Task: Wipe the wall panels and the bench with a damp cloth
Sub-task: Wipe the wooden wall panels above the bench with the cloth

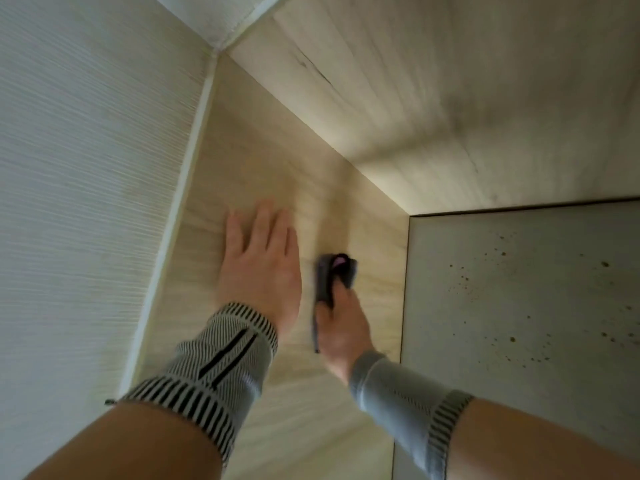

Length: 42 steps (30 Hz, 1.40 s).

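A light wood-grain wall panel (249, 154) fills the middle of the view, looking up toward a ceiling corner. My left hand (263, 268) lies flat on this panel, fingers spread and pointing up. Just to its right, my right hand (343, 323) is closed around a bunched dark grey cloth (327, 278), which presses against the same panel. Both wrists wear grey striped sleeves. No bench is in sight.
A pale ribbed wall (79, 202) stands at the left, separated by a white trim strip (180, 209). A wood-grain panel (433, 91) runs overhead to the right. A grey speckled panel (519, 289) with a dark edge sits at the right.
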Available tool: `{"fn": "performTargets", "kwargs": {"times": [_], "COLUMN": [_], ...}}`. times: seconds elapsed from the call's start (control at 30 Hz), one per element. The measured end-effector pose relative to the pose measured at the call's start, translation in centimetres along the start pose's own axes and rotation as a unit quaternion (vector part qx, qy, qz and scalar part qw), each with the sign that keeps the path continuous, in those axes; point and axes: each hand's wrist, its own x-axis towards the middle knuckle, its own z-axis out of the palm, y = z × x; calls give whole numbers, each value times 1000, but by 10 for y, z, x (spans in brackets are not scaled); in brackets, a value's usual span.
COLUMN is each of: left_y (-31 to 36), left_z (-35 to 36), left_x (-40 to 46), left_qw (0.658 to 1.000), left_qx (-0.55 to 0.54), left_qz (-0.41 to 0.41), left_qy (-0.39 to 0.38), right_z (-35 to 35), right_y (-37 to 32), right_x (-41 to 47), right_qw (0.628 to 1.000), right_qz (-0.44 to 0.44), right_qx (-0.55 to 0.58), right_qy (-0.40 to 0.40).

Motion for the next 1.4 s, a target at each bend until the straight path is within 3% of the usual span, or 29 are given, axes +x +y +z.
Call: {"fn": "performTargets", "kwargs": {"times": [0.07, 0.1, 0.2, 0.27, 0.3, 0.33, 0.43, 0.5, 0.57, 0.67, 0.7, 0.73, 0.83, 0.9, 0.97, 1.07, 1.13, 1.3, 1.4], "left_y": [8, 9, 6, 7, 7, 8, 10, 12, 15, 18, 20, 21, 27, 30, 33, 38, 44, 71, 88], "left_z": [7, 9, 9, 7, 7, 7, 6, 4, 3, 3, 3, 2, 2, 2, 4, 9, 12, 26, 35], "left_x": [-3, -3, 1, 5, 8, 11, 23, 30, 35, 42, 45, 48, 59, 64, 67, 74, 79, 96, 106], "left_qw": [1000, 999, 1000, 999, 999, 999, 999, 999, 999, 999, 999, 999, 1000, 999, 999, 999, 999, 997, 996], "left_qx": [12, 17, 20, 18, 16, 15, 20, 23, 28, 25, 23, 19, 8, 14, 27, 29, 26, 31, 23], "left_qz": [9, 10, 10, 12, 11, 10, 12, 12, 11, 6, 8, 10, 12, 14, 19, 23, 28, 59, 66], "left_qy": [-24, -27, -17, -27, -31, -30, -22, -20, -22, -29, -29, -28, -24, -29, -29, -26, -25, -38, -48], "right_z": [4, 6, -5, -18, -20, -21, -15, -13, -22, -47, -51, -52, -44, -40, -42, -63, -77, -69, -67], "right_y": [-1, 10, 49, 55, 50, 40, -12, -28, -18, 8, 9, 3, -35, -45, -27, 17, 33, 5, 17], "right_x": [-17, -15, 22, 44, 55, 62, 77, 87, 99, 120, 124, 127, 129, 134, 146, 174, 181, 158, 168], "right_qw": [994, 993, 999, 981, 976, 983, 995, 985, 989, 993, 988, 990, 994, 982, 985, 995, 985, 996, 995], "right_qz": [-99, -107, 49, 187, 206, 180, -59, -160, -137, 108, 141, 120, -104, -185, -162, 52, 126, -82, -94], "right_qx": [-8, -18, -4, -53, -65, -44, 79, 60, 16, -36, -60, -73, -17, 5, -15, -65, -120, 14, 27], "right_qy": [-36, -42, 9, 0, -5, 0, -12, -13, 46, 33, 13, 5, 10, 25, 63, 54, 15, -12, -3]}}
